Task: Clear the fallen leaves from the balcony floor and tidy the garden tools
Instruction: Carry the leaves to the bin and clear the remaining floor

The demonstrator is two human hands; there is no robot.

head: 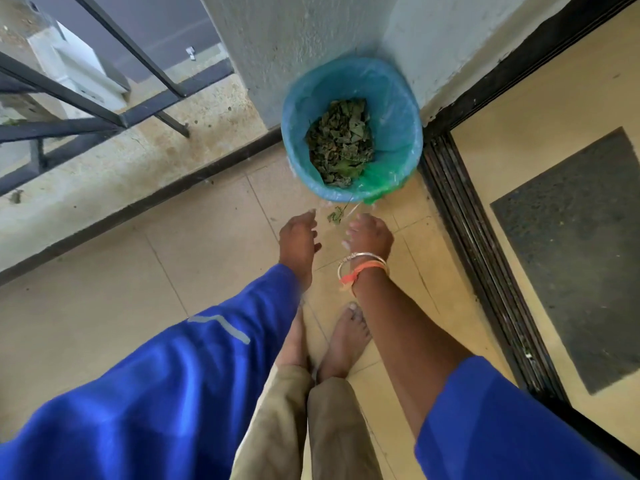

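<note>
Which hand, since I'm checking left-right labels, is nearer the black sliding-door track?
Right. The right hand hangs beside the sliding-door track, floor tiles between them; the left hand is farther off, on the right hand's far side, toward the railing.

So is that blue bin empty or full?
Partly full: dry leaves cover the bottom of the bin, well below its rim.

Soft, even daylight, brightest beyond the black metal railing [166, 98] at upper left; shadows on the beige tiled floor [104, 289] are faint. Wide-angle bending curves the edges. The blue fabric sleeves [156, 393] near the lens look smeared.
</note>
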